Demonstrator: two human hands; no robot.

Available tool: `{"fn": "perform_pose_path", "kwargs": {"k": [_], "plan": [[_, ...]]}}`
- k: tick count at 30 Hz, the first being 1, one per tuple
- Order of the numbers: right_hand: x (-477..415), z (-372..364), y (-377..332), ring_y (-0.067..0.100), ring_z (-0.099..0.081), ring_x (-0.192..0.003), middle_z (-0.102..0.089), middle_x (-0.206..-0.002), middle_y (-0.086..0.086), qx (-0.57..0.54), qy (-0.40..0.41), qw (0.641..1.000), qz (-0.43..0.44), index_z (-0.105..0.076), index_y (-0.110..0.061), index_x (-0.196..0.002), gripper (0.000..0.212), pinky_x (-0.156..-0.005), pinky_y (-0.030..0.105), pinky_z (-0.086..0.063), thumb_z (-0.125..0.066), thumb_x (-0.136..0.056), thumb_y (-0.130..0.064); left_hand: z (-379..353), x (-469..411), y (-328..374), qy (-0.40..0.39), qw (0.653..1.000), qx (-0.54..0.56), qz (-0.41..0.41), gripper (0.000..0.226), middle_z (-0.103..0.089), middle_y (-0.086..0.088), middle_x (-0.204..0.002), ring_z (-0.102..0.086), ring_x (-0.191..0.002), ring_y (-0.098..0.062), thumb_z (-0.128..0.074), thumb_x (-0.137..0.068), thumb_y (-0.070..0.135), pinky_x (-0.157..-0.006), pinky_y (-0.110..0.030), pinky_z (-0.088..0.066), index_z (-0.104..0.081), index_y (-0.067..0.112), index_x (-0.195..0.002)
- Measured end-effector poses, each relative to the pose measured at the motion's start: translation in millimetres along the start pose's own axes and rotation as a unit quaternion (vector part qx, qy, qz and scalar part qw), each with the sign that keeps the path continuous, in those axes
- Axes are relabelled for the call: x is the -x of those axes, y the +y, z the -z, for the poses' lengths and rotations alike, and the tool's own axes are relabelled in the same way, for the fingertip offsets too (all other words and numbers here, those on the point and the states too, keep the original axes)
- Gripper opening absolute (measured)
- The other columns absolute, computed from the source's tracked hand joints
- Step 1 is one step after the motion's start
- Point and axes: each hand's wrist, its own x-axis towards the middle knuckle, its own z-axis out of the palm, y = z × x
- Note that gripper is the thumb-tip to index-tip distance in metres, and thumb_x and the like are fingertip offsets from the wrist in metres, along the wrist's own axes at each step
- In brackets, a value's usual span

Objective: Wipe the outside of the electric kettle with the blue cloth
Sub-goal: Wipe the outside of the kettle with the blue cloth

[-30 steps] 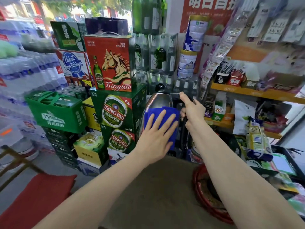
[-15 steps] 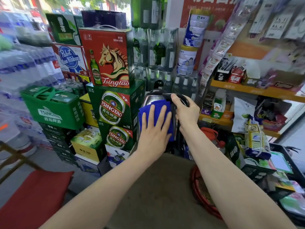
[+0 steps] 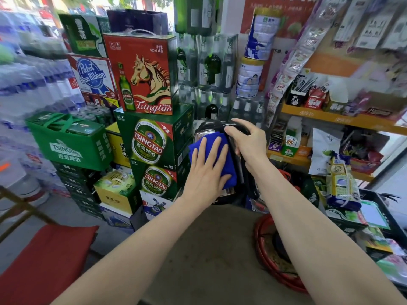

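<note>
Right hand (image 3: pixel 248 144) regripped kettle handle (image 3: pixel 241 172), blue cloth (image 3: pixel 196 149) under flat left fingers (image 3: pixel 217 150)

Standing here, I count one electric kettle (image 3: pixel 201 134), one blue cloth (image 3: pixel 230 168) and two grips, a left grip (image 3: pixel 207 170) and a right grip (image 3: pixel 248 144). There is one bench (image 3: pixel 198 249).

Green badge cartons come to two: the upper green carton (image 3: pixel 152 142) and the lower green carton (image 3: pixel 158 183). There is one red horse carton (image 3: pixel 143 73), one Pabst carton (image 3: pixel 92 75) and one green carrier bag (image 3: pixel 70 142).

Yellow cartons: two, the upper yellow carton (image 3: pixel 117 148) and the lower yellow carton (image 3: pixel 116 192). Milk-powder tins: two, the top tin (image 3: pixel 262 34) and the bottom tin (image 3: pixel 251 78).

Orange shelves: two, the higher shelf (image 3: pixel 334 121) and the lower shelf (image 3: pixel 293 158). There is one red cushion (image 3: pixel 44 260) and one red-rimmed basket (image 3: pixel 262 249). The bottles are too blurred to count.
</note>
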Motion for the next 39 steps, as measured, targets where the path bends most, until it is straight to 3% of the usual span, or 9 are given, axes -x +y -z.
{"fn": "perform_pose_path", "kwargs": {"k": [8,13,18,20,25,29,32,35,39], "plan": [[13.0,-10.5,10.2,0.014,-0.058,-0.058,-0.077,-0.097,0.004,-0.012,0.043,0.999,0.016,-0.076,-0.035,-0.108,0.033,-0.043,0.022,-0.044,-0.079,-0.077,-0.046,-21.7,25.1,15.9,0.031,0.967,0.166,0.190,0.073,0.014,-0.015,-0.165,0.013,-0.149,-0.046,-0.032,-0.099,0.044,-0.121,-0.059,-0.012,0.003,0.017,-0.157],[17.6,-8.3,20.7,0.020,-0.065,-0.066,-0.077,-0.089,0.002,-0.086,0.081,0.993,-0.026,-0.077,-0.031,-0.108,0.032,-0.054,0.031,-0.050,-0.080,-0.078,-0.042,-19.7,21.9,5.9,0.033,0.997,0.017,0.064,0.073,-0.004,-0.014,-0.165,-0.002,-0.148,-0.052,-0.037,-0.098,0.045,-0.117,-0.064,-0.018,-0.007,0.017,-0.157],[15.7,-7.9,17.2,0.013,-0.042,-0.040,-0.065,-0.069,0.007,-0.144,0.103,0.982,-0.066,-0.075,-0.025,-0.109,0.028,-0.042,0.027,-0.037,-0.079,-0.083,-0.031,5.2,-20.9,-14.9,0.064,0.939,0.261,0.214,0.067,-0.007,-0.010,-0.166,-0.011,-0.151,-0.033,-0.034,-0.101,0.046,-0.122,-0.050,-0.016,-0.009,0.020,-0.158],[13.5,-8.1,16.9,0.013,-0.041,-0.040,-0.062,-0.064,0.005,-0.154,0.128,0.977,-0.079,-0.076,-0.026,-0.105,0.024,-0.043,0.028,-0.037,-0.080,-0.081,-0.032,-1.0,-11.5,-4.1,0.046,0.950,0.212,0.224,0.068,-0.007,-0.015,-0.166,-0.010,-0.151,-0.038,-0.033,-0.101,0.045,-0.122,-0.053,-0.015,-0.008,0.018,-0.158],[12.4,-3.7,25.0,0.013,-0.043,-0.040,-0.063,-0.064,0.004,-0.174,0.147,0.968,-0.104,-0.076,-0.030,-0.100,0.019,-0.044,0.027,-0.041,-0.079,-0.081,-0.034,-22.1,17.8,27.0,0.006,0.997,-0.068,0.046,0.072,-0.010,-0.016,-0.165,-0.003,-0.148,-0.052,-0.043,-0.097,0.043,-0.119,-0.063,-0.011,-0.012,0.017,-0.157],[15.4,4.1,29.3,0.015,-0.036,-0.040,-0.048,-0.051,0.003,-0.223,0.122,0.954,-0.158,-0.074,-0.018,-0.097,0.015,-0.042,0.025,-0.034,-0.075,-0.086,-0.028,6.5,-21.6,1.1,0.001,0.999,-0.034,-0.001,0.070,-0.016,-0.012,-0.165,-0.007,-0.151,-0.042,-0.036,-0.096,0.052,-0.122,-0.054,-0.010,-0.021,0.020,-0.157],[14.1,9.1,28.5,0.015,-0.035,-0.041,-0.046,-0.049,0.001,-0.251,0.127,0.941,-0.189,-0.071,-0.018,-0.087,0.012,-0.044,0.025,-0.032,-0.075,-0.085,-0.029,12.3,-34.4,-11.4,0.009,0.995,0.050,0.090,0.069,-0.022,-0.015,-0.162,-0.021,-0.147,-0.040,-0.031,-0.097,0.054,-0.121,-0.051,-0.019,-0.020,0.021,-0.156],[9.9,14.5,28.2,0.014,-0.039,-0.042,-0.050,-0.050,0.001,-0.249,0.131,0.946,-0.160,-0.076,-0.017,-0.099,0.017,-0.042,0.025,-0.035,-0.077,-0.085,-0.027,-1.3,-0.1,-5.7,0.005,0.977,0.129,0.172,0.071,-0.016,-0.019,-0.163,-0.022,-0.146,-0.043,-0.025,-0.099,0.053,-0.119,-0.053,-0.023,-0.010,0.016,-0.157],[12.9,13.8,34.6,0.014,-0.041,-0.043,-0.055,-0.055,0.002,-0.234,0.143,0.953,-0.129,-0.075,-0.016,-0.111,0.028,-0.042,0.027,-0.037,-0.078,-0.085,-0.025,-21.5,42.0,23.4,-0.035,0.992,-0.018,0.118,0.070,-0.009,-0.025,-0.163,-0.011,-0.146,-0.055,-0.023,-0.099,0.046,-0.117,-0.062,-0.019,-0.006,0.011,-0.157]]}}
